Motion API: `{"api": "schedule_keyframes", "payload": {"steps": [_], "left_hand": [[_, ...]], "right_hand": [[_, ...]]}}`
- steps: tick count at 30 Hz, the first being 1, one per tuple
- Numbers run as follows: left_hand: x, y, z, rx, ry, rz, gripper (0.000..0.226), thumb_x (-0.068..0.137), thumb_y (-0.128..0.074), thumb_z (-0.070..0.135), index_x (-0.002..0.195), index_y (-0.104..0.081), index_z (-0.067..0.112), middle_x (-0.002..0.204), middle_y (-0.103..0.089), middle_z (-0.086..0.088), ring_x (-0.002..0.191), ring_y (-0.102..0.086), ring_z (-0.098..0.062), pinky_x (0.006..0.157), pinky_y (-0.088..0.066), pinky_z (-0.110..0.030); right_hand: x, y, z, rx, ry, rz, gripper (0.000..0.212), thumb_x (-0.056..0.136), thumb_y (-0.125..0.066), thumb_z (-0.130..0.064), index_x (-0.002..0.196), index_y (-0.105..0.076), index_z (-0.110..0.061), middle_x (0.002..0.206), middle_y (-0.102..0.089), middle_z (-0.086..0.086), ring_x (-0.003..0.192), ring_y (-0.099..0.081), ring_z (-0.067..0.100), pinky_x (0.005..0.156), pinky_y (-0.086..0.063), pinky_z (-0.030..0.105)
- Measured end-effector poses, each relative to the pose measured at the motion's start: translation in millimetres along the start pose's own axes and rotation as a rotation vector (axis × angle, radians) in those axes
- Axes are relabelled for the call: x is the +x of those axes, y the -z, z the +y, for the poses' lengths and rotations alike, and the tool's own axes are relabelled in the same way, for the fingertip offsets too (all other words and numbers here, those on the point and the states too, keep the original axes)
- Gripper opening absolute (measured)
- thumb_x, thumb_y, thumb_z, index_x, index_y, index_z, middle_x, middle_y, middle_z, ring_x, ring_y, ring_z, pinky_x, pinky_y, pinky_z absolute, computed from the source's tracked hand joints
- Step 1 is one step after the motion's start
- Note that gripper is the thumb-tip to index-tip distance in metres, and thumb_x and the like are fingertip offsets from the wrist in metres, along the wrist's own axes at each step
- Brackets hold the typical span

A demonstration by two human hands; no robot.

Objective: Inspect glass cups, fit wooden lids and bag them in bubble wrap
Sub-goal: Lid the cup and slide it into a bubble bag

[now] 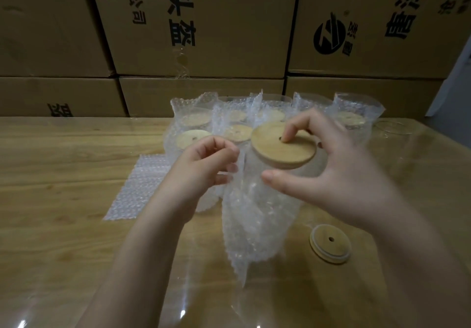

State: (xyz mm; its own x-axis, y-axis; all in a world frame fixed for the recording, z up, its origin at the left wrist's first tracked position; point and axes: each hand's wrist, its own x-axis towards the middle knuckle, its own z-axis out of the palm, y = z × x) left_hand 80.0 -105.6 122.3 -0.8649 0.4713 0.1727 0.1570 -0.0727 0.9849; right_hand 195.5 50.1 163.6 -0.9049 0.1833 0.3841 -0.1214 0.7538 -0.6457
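A glass cup topped with a round wooden lid [280, 149] sits partly inside a bubble wrap bag [252, 220] held above the table. My left hand [204, 167] pinches the bag's open edge at the left. My right hand [331, 164] grips the lidded cup, one fingertip on the lid near its small hole, the thumb against the cup's side just under the lid. The glass itself is nearly invisible through the wrap.
Several bagged cups [196, 133] with lids stand behind my hands. A loose wooden lid [330, 243] lies at the right, flat bubble wrap bags [135, 187] at the left, an empty glass cup [390, 128] at far right. Stacked cardboard boxes [204, 34] wall the wooden table's [63, 174] far edge.
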Motion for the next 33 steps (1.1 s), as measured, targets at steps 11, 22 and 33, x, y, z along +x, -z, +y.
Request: {"api": "schedule_keyframes", "payload": {"steps": [11,22,33], "left_hand": [[1.2,9.1,-0.9,0.173,-0.057,0.106,0.007,0.089,-0.064,0.013,0.082,-0.066,0.012,0.068,-0.064,0.006,0.063,-0.060,-0.003,0.053,-0.048,-0.016],[-10.4,10.0,8.5,0.883,-0.456,0.066,0.021,0.083,-0.054,0.050,0.090,-0.057,0.031,0.085,-0.057,0.018,0.067,-0.053,0.000,0.056,-0.040,-0.017],[-31.8,0.7,28.9,1.225,-0.381,-0.296,0.029,0.073,-0.044,0.063,0.087,-0.057,0.041,0.072,-0.054,0.020,0.070,-0.054,0.004,0.061,-0.048,-0.018]], "right_hand": [[11.4,-36.4,16.7,-0.147,0.084,-0.144,0.042,0.058,-0.061,-0.065,0.087,-0.044,-0.041,0.093,-0.042,-0.046,0.098,-0.017,-0.030,0.079,-0.021,0.024],[18.2,-39.1,29.2,-0.030,0.048,-0.266,0.035,0.070,-0.049,-0.071,0.095,-0.056,-0.048,0.126,-0.040,-0.031,0.126,-0.033,-0.005,0.101,-0.028,0.029],[23.5,-40.4,41.0,0.001,-0.003,-0.137,0.021,0.087,-0.049,-0.051,0.092,-0.064,-0.038,0.141,-0.033,-0.017,0.131,-0.014,-0.005,0.102,-0.024,0.032]]}}
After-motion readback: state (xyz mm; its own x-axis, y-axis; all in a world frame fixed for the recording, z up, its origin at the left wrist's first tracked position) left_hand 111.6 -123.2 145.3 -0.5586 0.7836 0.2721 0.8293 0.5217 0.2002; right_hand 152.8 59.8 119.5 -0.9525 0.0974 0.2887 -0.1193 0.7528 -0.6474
